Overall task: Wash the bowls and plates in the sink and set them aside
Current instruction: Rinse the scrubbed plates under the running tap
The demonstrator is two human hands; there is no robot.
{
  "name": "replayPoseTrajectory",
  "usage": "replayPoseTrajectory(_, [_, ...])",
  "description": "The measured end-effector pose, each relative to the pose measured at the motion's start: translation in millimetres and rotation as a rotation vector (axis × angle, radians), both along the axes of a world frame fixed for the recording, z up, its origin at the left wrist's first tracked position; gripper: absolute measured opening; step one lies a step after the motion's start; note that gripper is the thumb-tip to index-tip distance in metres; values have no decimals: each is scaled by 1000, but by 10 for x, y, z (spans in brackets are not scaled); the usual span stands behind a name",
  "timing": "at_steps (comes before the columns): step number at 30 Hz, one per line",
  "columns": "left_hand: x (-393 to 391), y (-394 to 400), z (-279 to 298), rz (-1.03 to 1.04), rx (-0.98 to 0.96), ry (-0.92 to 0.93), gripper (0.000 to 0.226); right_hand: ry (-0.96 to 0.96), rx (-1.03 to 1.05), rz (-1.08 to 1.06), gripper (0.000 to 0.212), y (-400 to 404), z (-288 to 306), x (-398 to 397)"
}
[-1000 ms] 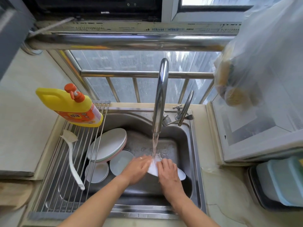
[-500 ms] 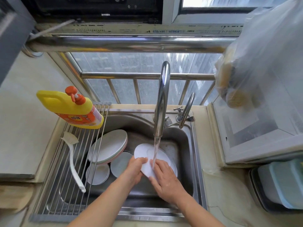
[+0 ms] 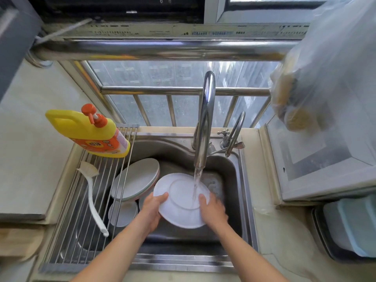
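Note:
A white plate (image 3: 181, 200) is tilted up over the steel sink (image 3: 234, 169), its underside facing me under the running water from the tap (image 3: 204, 123). My left hand (image 3: 152, 208) grips its left rim, thumb on the face. My right hand (image 3: 212, 210) holds the right rim, blurred from motion. At the sink's left lean stacked large plates (image 3: 136, 180), with a small bowl (image 3: 123, 213) below them, partly under the rack.
A roll-up wire rack (image 3: 81, 220) covers the sink's left side, bearing a yellow detergent bottle (image 3: 91, 133) and a white dish brush (image 3: 91, 192). A second small tap (image 3: 234, 135) stands behind. A plastic bag (image 3: 325, 68) hangs at right; a pale blue container (image 3: 350, 226) sits lower right.
The plate has been lifted and turned from nearly flat under my hands to tilted up, its underside toward me. Both hands shifted out to its rims.

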State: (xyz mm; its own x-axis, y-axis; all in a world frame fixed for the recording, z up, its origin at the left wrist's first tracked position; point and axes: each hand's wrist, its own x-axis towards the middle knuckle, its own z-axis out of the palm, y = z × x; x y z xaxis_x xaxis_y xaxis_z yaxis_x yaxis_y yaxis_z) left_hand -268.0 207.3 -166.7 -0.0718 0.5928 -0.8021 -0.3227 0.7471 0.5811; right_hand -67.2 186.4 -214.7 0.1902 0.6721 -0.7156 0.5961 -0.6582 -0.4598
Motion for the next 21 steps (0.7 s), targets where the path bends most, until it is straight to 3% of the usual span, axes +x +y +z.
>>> replayPoseTrajectory(2, [8, 6, -6, -13, -12, 16, 33, 151, 10, -228, 79, -9, 3, 48])
replayPoseTrajectory(6, [57, -62, -65, -110, -74, 59, 32, 367, 52, -623, 69, 30, 78, 140])
replayPoseTrajectory(9, [118, -136, -10, -374, -174, 250, 26, 403, 143, -683, 52, 73, 194, 160])
replayPoseTrajectory(12, [240, -127, 125, -560, -169, 252, 28, 332, 332, -492, 35, 108, 437, 65])
replayPoseTrajectory(15, [386, -7, 273, -468, -118, 70, 46, 193, 563, -92, 16, 50, 549, -92])
replayPoseTrajectory(18, [444, 144, 224, -268, -140, -25, 69, 134, 644, 276, 17, -96, 471, -221])
replayPoseTrajectory(19, [451, 179, 198, -234, -162, -17, 67, 114, 683, 369, 21, -147, 430, -238])
replayPoseTrajectory(21, [441, 178, 221, -204, -156, 86, 44, 116, 714, 491, 18, -236, 417, -243])
